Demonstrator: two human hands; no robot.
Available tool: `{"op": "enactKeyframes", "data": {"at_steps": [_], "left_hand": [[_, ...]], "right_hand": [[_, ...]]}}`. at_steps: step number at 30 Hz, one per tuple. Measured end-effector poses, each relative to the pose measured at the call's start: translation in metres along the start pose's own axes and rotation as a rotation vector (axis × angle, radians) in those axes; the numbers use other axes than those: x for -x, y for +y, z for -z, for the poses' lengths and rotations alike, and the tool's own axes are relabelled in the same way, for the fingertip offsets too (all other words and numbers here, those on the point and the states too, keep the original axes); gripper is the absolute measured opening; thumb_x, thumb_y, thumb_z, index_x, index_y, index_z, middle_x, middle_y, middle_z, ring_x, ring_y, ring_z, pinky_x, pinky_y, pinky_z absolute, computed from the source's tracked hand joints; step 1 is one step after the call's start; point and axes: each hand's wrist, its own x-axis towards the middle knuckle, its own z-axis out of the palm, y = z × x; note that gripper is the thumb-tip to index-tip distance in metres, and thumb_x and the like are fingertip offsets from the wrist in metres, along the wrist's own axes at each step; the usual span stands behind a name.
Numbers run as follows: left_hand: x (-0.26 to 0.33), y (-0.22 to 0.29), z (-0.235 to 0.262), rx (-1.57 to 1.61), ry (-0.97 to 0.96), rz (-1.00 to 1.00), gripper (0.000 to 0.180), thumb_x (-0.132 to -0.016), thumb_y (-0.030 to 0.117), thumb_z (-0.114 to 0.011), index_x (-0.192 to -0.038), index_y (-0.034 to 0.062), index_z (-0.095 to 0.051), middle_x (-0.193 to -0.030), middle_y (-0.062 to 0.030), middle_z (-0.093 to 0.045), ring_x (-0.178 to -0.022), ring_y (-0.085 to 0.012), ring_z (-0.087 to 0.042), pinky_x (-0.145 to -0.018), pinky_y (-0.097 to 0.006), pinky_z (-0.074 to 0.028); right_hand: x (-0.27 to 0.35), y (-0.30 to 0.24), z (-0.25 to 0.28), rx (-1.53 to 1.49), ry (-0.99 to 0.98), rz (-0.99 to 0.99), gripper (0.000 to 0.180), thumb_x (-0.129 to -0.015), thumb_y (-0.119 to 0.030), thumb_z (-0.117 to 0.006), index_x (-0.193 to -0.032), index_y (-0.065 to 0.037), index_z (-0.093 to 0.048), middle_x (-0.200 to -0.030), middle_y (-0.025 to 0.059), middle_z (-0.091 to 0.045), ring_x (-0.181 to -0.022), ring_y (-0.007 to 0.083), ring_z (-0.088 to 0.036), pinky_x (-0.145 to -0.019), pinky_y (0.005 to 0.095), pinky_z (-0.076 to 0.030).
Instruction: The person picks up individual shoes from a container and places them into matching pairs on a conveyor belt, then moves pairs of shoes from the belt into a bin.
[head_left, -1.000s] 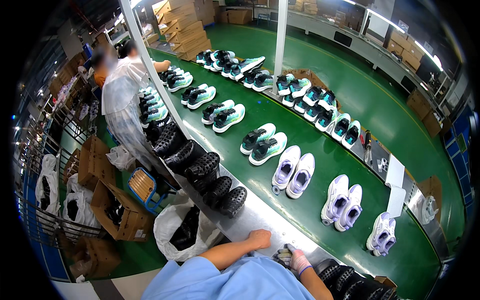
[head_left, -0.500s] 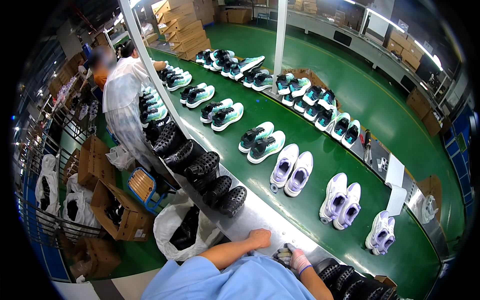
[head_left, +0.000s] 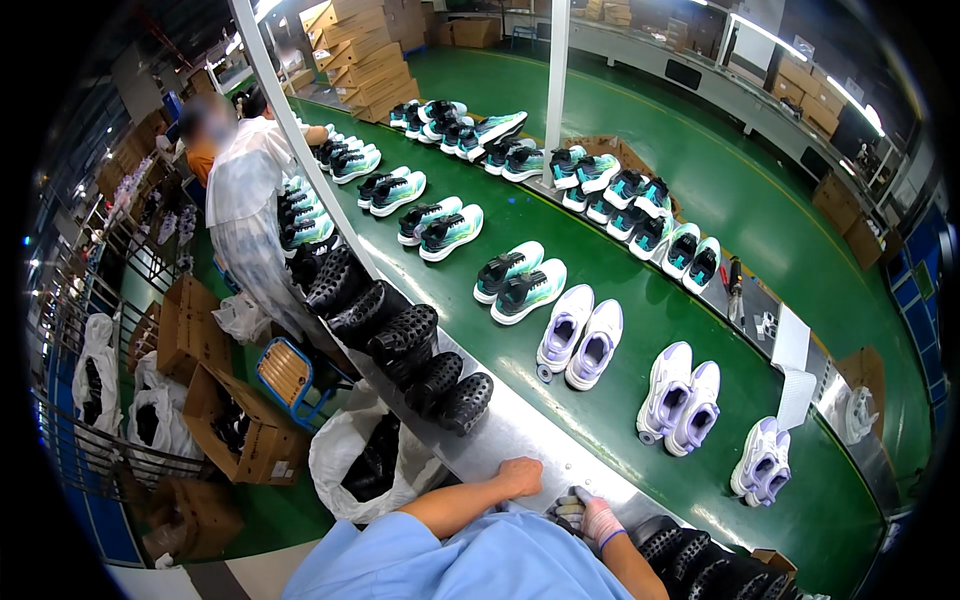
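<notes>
My left hand (head_left: pixel 520 477), bare, is closed in a fist on the metal ledge (head_left: pixel 515 425) along the near side of the green belt. My right hand (head_left: pixel 592 516) wears a pale pink glove with grey fingers. Its fingers are curled in at the same ledge, close to my body, and nothing shows in them. Left of my fist stand several black shoe-shaped pieces with holes (head_left: pixel 466 402). More black pieces (head_left: pixel 675 550) lie beside my right forearm. Across the belt sit white and purple sneakers (head_left: pixel 594 345) in pairs, none touched by my hands.
Teal and black sneakers (head_left: pixel 530 290) line the belt (head_left: pixel 640 320) and its far ledge. A tool (head_left: pixel 735 290) and paper sheets (head_left: pixel 790 350) lie far right. A white bag (head_left: pixel 330 455), cartons (head_left: pixel 235 420) and a chair (head_left: pixel 285 370) stand left. A person (head_left: pixel 245 170) works farther along.
My two hands keep their places and finger positions. The view has shifted a little, and the sneakers on the belt appear slightly farther up and left in it.
</notes>
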Motion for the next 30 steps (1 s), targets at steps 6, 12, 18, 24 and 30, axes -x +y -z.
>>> {"op": "enactKeyframes", "data": {"at_steps": [6,12,18,24,30], "left_hand": [[-0.001,-0.002,-0.002,0.023,0.005,0.008,0.031,-0.081,0.013,-0.058,-0.103,0.0008,-0.076,-0.111,-0.0233,-0.074,-0.107,-0.0383,-0.072,-0.089,-0.050,-0.058],[-0.007,-0.002,-0.008,0.064,0.040,-0.012,0.031,-0.080,0.015,-0.060,-0.102,0.0003,-0.076,-0.108,-0.0242,-0.074,-0.104,-0.0396,-0.072,-0.089,-0.051,-0.058],[0.007,0.002,0.002,0.078,0.015,0.015,0.033,-0.083,0.012,-0.061,-0.111,0.0020,-0.075,-0.117,-0.0220,-0.073,-0.110,-0.0372,-0.071,-0.091,-0.051,-0.058],[0.006,0.001,-0.003,0.086,0.039,-0.009,0.032,-0.083,0.011,-0.061,-0.110,0.0016,-0.075,-0.116,-0.0217,-0.073,-0.109,-0.0369,-0.072,-0.090,-0.051,-0.058],[0.010,0.002,-0.001,0.081,0.036,0.000,0.030,-0.085,0.010,-0.061,-0.110,0.0028,-0.075,-0.116,-0.0205,-0.074,-0.109,-0.0353,-0.072,-0.090,-0.049,-0.058]], "right_hand": [[-0.003,0.001,0.001,0.015,-0.008,-0.004,0.048,-0.103,-0.049,-0.052,-0.102,-0.005,-0.072,-0.089,0.0114,-0.076,-0.067,0.0237,-0.071,-0.064,0.0386,-0.057],[-0.004,0.001,0.005,-0.010,0.003,0.006,0.049,-0.102,-0.049,-0.053,-0.102,-0.004,-0.070,-0.087,0.0141,-0.075,-0.068,0.0264,-0.070,-0.064,0.0399,-0.057],[0.012,-0.003,-0.011,0.038,0.082,0.039,0.049,-0.101,-0.048,-0.054,-0.100,-0.002,-0.070,-0.083,0.0144,-0.074,-0.063,0.0241,-0.068,-0.062,0.0370,-0.057],[0.011,-0.003,-0.008,0.043,0.078,0.032,0.051,-0.103,-0.049,-0.052,-0.101,-0.002,-0.071,-0.082,0.0133,-0.074,-0.061,0.0231,-0.066,-0.062,0.0370,-0.057],[0.014,-0.003,-0.007,0.010,0.053,0.017,0.044,-0.104,-0.044,-0.053,-0.101,-0.004,-0.069,-0.082,0.0132,-0.072,-0.067,0.0272,-0.068,-0.065,0.0412,-0.058]]}}
